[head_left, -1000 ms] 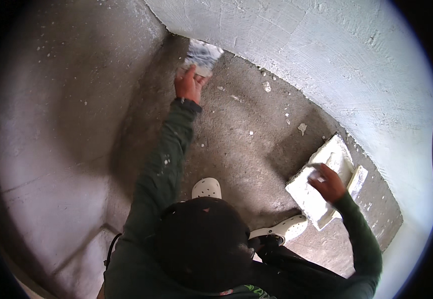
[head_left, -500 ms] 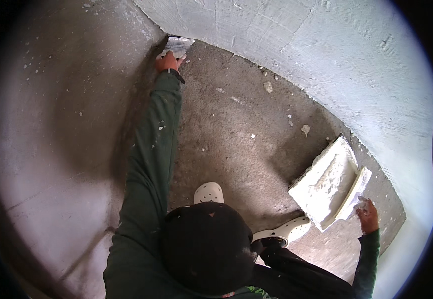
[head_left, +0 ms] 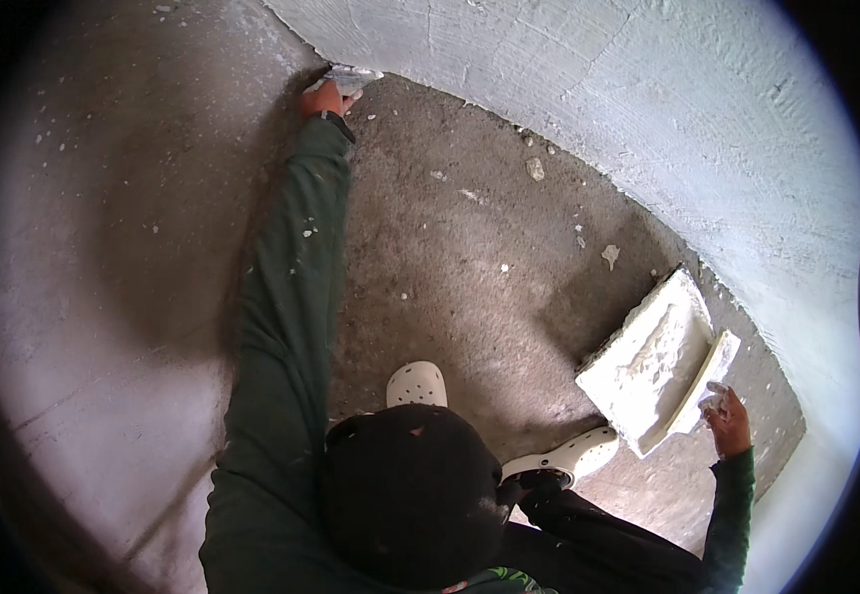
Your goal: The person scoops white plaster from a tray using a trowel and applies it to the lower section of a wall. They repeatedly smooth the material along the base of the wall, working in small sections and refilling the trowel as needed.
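At the far left, where the wall meets the floor, my left hand [head_left: 326,100] is closed round a wide flat putty knife [head_left: 356,77]. Its greyish blade is smeared with white and lies low by the corner; its handle is hidden in the fingers. Over on the right, my right hand [head_left: 728,424], whitened at the fingertips, has its fingers bent against the outer edge of a long pale strip [head_left: 704,384]. That strip runs along the right side of a rectangular board [head_left: 653,342] coated with lumpy white plaster. Exactly how the fingers grip it is hard to see.
A rough white wall [head_left: 638,109] curves across the far side and right. Another wall [head_left: 123,247] stands close on the left. White crumbs dot the brown-grey floor [head_left: 450,267], among them a larger flake [head_left: 610,256]. My pale clogs [head_left: 416,384] are below, one near the board.
My left hand and the putty knife have shifted slightly away and to the left, and the blade appears flatter. My right hand has moved a little up, with its fingers more bent.
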A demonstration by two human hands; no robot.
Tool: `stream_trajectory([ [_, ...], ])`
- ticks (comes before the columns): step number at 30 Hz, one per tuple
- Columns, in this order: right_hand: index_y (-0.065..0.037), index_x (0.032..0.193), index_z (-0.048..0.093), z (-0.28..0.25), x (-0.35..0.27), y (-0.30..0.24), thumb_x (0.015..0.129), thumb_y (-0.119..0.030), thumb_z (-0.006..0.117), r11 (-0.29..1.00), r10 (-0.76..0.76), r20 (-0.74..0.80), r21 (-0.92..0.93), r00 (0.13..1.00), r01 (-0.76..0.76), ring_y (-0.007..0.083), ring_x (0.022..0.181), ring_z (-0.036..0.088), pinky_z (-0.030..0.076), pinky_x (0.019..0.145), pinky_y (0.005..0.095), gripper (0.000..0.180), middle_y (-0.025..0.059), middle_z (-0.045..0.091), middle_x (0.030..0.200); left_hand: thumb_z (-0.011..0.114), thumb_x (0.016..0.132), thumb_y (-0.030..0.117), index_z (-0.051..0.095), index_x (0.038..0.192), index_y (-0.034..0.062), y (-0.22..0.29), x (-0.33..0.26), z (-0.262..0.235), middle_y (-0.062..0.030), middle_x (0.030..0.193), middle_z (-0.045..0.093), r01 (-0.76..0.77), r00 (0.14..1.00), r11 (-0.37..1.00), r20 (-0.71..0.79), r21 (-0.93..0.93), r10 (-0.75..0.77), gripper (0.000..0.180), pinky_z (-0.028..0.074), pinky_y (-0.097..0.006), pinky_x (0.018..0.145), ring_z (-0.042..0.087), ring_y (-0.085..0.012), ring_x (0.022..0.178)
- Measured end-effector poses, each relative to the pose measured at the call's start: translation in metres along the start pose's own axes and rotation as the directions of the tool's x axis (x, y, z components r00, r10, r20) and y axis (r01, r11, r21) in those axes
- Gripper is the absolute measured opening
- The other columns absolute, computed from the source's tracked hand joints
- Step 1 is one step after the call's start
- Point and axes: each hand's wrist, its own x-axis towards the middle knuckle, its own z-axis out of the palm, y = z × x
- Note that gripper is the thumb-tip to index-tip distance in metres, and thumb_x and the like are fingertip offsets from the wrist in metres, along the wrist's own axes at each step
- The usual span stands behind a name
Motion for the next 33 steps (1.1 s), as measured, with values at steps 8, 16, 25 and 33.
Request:
stream_trajectory([
  [8,0.001,0.120,0.052,0.002,-0.001,0.002,0.082,-0.001,0.051,1.000,0.001,0.017,0.014,1.000,-0.001,0.0102,0.074,0.054,0.046,0.068,0.0239,0.038,0.0060,0.062,0.087,0.051,0.088,0.001,0.041,0.121,-0.0157,0.036,-0.017,0.012,-0.0274,0.118,0.048,-0.150,0.964,0.988,0.225,0.031,0.139,0.038,0.056,-0.050,0.087,0.055,-0.0389,0.105],
  [16,0.002,0.117,0.054,0.002,0.005,0.028,0.081,-0.005,0.054,0.992,-0.036,0.067,-0.118,0.997,0.044,0.0127,0.076,0.060,0.048,0.072,0.0266,0.036,0.0071,0.064,0.084,0.053,0.084,-0.005,0.045,0.110,-0.0177,-0.002,-0.042,-0.004,-0.0247,0.107,0.050,-0.070,0.997,0.997,0.041,-0.018,0.071,0.030,0.062,-0.046,0.074,0.060,-0.0322,0.085],
  [25,0.001,0.116,0.055,0.004,-0.006,0.030,0.082,-0.005,0.055,0.992,-0.009,0.073,-0.126,0.997,0.018,0.0152,0.078,0.062,0.049,0.073,0.0284,0.034,0.0090,0.066,0.086,0.052,0.083,-0.006,0.046,0.106,-0.0215,-0.014,-0.047,0.020,-0.0276,0.109,0.053,-0.019,1.000,0.999,-0.017,0.036,0.020,0.028,0.061,-0.051,0.073,0.061,-0.0355,0.088],
  [33,0.002,0.115,0.055,0.005,-0.001,0.028,0.082,-0.003,0.052,0.992,-0.001,0.079,-0.127,0.997,0.011,0.0155,0.076,0.062,0.050,0.070,0.0277,0.033,0.0100,0.065,0.085,0.050,0.087,0.002,0.047,0.109,-0.0189,0.008,-0.045,0.049,-0.0265,0.111,0.054,-0.154,0.974,0.987,0.172,0.033,0.146,0.030,0.057,-0.045,0.084,0.059,-0.0360,0.099],
])
